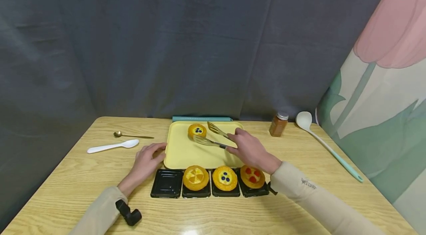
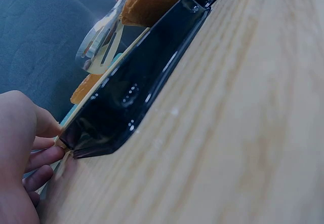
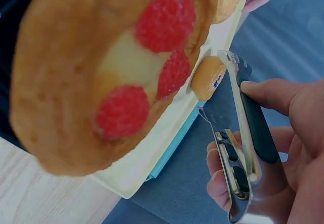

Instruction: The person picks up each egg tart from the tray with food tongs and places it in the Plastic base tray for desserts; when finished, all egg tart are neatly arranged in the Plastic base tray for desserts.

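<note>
My right hand grips metal tongs with dark handle pads, thumb on one side and fingers on the other. The tongs' two ends stand apart over the yellow tray. One end is by a small blueberry-topped tart on the tray; from these views I cannot tell whether they touch. At the tray's left side, my left hand holds the rim; in the left wrist view its fingertips meet the tray's corner, beside a black plastic holder.
Along the tray's front, black holders carry an orange-wedge tart, a blueberry tart and a raspberry tart; the leftmost holder is bare. Around lie a white spoon, gold spoon, spice jar, ladle and teal bar.
</note>
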The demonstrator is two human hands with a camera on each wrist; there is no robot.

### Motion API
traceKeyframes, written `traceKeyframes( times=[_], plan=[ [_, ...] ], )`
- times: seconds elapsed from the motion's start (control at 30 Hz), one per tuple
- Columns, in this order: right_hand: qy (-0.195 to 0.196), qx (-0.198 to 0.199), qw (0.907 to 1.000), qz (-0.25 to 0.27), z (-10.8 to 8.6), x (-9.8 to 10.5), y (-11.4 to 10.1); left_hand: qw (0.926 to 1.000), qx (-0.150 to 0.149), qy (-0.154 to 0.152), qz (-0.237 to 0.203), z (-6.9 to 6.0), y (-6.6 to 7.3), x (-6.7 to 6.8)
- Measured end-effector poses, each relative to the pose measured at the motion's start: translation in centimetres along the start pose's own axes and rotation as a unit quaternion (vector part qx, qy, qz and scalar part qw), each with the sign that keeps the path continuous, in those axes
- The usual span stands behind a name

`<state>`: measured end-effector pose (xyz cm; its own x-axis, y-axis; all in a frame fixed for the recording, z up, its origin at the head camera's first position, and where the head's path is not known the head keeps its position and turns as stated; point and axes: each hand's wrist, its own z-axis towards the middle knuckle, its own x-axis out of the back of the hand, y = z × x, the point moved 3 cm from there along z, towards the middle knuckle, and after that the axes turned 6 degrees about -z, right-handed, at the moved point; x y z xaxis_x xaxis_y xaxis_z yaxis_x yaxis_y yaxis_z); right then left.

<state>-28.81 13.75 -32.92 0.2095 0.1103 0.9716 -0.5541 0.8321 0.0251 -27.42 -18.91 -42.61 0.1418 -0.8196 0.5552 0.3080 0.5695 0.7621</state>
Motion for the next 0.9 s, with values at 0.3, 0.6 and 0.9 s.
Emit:
traceKeyframes(
  times=[0.3, 0.6, 0.9],
  plan=[
    [-0.018, -0.004, 0.9998, -0.001, 1.3, -0.4, -0.1, 1.0000, 0.005, -0.002, 0.000, 0.0, 0.1, 0.1],
    [-0.024, -0.004, 0.9997, 0.007, 2.3, -0.7, -0.4, 1.0000, 0.008, -0.004, -0.002, 0.1, 0.0, -0.1],
    [-0.015, 0.014, 0.9998, 0.006, 2.7, -1.1, -0.5, 0.9999, 0.010, -0.002, -0.002, 0.1, -0.2, -0.2]
  ],
)
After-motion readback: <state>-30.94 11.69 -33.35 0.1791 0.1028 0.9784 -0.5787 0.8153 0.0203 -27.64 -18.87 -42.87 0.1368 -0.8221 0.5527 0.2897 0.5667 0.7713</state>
